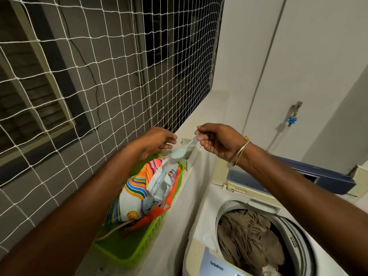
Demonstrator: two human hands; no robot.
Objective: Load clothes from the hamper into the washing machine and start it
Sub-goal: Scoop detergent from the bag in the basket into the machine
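Right-hand grip (218, 141) pinching heaped spoon (184, 148)

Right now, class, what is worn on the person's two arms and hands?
Both forearms are bare, with no sleeves in view and no gloves. The right hand has thin metal bangles, silver and gold-toned, at the wrist. The left hand and its wrist carry nothing visible.

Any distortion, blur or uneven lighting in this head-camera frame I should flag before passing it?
Head view: wide-angle bending curves the white rope netting and stretches both forearms; warm dim light leaves the window side dark while the right wall stays bright; the heaped clear plastic spoon in the right hand is slightly soft, as is the left hand; the beige clothes in the washer drum read clearly.
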